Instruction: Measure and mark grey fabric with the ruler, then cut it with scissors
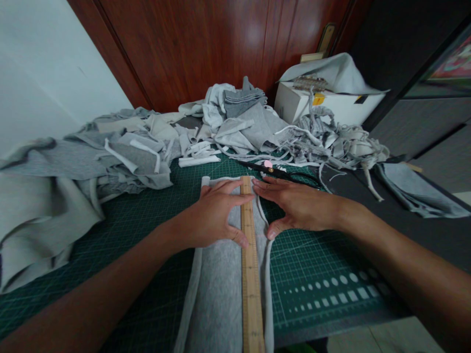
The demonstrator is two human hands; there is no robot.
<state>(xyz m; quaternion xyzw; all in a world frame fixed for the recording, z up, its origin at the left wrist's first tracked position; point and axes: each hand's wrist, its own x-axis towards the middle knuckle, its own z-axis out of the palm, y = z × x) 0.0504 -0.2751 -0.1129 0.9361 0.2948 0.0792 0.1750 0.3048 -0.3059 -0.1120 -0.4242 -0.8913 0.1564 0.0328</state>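
A strip of grey fabric [221, 289] with curled edges runs lengthwise toward me on the green cutting mat [309, 264]. Along its right part lies a wooden ruler [252, 289]. My left hand [219, 211] rests on the fabric with fingers spread, its fingertips touching the ruler's left side near the far end. My right hand [294, 203] lies flat with fingers stretched out, its fingertips and thumb at the fabric's curled right edge. Just beyond the right hand are black scissors [275, 171], partly hidden by that hand.
Heaped grey fabric scraps [136, 147] cover the left and back of the table. A tangle of fabric strips [331, 135] lies at the back right, before a white box [294, 103]. Folded grey fabric [419, 189] sits far right. A wooden door [213, 49] stands behind.
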